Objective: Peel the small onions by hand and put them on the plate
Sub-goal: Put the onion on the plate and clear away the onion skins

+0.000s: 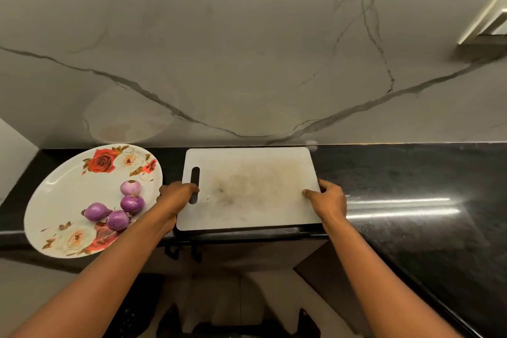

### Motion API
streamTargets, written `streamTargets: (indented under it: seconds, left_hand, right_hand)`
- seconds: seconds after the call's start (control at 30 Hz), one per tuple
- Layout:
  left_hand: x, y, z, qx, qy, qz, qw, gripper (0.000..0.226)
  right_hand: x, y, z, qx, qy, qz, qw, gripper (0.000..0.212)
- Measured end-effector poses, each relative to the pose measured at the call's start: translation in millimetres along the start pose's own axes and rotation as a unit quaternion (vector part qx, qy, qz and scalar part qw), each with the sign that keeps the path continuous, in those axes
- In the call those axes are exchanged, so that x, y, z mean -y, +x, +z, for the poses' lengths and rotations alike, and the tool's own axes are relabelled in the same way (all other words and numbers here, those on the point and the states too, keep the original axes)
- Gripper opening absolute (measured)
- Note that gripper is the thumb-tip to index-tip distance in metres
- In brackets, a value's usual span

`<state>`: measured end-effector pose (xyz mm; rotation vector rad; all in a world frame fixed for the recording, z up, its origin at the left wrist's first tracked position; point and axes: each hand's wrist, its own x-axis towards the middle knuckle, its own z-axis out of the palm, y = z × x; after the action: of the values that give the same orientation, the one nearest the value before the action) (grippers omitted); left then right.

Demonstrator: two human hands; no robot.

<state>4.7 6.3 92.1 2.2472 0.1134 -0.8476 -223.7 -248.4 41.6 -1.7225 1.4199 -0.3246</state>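
Note:
Several small purple onions (120, 207) lie together on a white plate (60, 195) with rose prints, at the left of the black counter. They look peeled and shiny. A white cutting board (252, 189) with a stained middle lies to the right of the plate. My left hand (178, 195) grips the board's left edge at the handle slot. My right hand (327, 197) grips the board's right edge, thumb on top. The board's top carries no onions.
The black counter (411, 186) runs on to the right and turns toward me along the right side. A marble wall (247, 49) rises right behind the board. The plate overhangs the counter's front edge. A metal fixture (488, 27) sticks out at the upper right.

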Motion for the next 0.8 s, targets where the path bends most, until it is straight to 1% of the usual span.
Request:
streamTargets:
  seconds: [0.1,0.13,0.17,0.3,0.43,0.53,0.6,0.7,0.73,0.8]
  left_hand:
    - [2.7,3.9,1.5,0.014,0.052,-0.002,0.999,0.039]
    - [3.8,5.8,2.8,0.014,0.061,-0.003,0.998,0.044]
    - [4.9,7.1,3.8,0.012,0.07,-0.001,0.997,0.046]
    - [8.5,5.2,9.5,0.009,0.1,0.021,0.995,0.054]
    - [12.9,3.6,17.0,0.008,0.121,0.039,0.992,0.071]
    - [14.8,3.2,17.2,0.007,0.097,0.039,0.994,0.076]
    - [14.9,2.0,15.6,0.005,0.069,0.042,0.997,0.078]
    - [14.4,-3.4,8.4,-0.017,0.017,0.075,0.997,0.078]
    - [13.9,-5.7,5.1,-0.027,-0.002,0.091,0.995,0.075]
    - [14.8,-11.7,-3.9,-0.042,-0.049,0.12,0.991,0.067]
  right_hand:
    - [-0.4,2.3,2.9,-0.003,-0.019,-0.002,1.0,0.028]
    - [0.5,1.7,3.2,-0.005,-0.026,-0.002,1.0,0.027]
    - [1.5,0.6,3.6,-0.007,-0.03,-0.003,1.0,0.03]
    - [-13.3,12.8,10.7,-0.017,-0.056,-0.009,0.998,0.052]
    - [-3.2,3.0,7.6,-0.021,-0.093,-0.036,0.995,0.049]
    - [4.6,-4.8,4.5,-0.008,-0.133,-0.044,0.99,0.054]
    - [11.5,-12.7,3.6,-0.009,-0.157,-0.067,0.985,0.054]
    - [31.5,-28.9,12.6,-0.011,-0.178,-0.137,0.974,0.067]
    - [40.2,-35.5,18.3,0.0,-0.173,-0.163,0.971,0.07]
    - [60.3,-49.8,32.6,0.037,-0.143,-0.211,0.966,0.069]
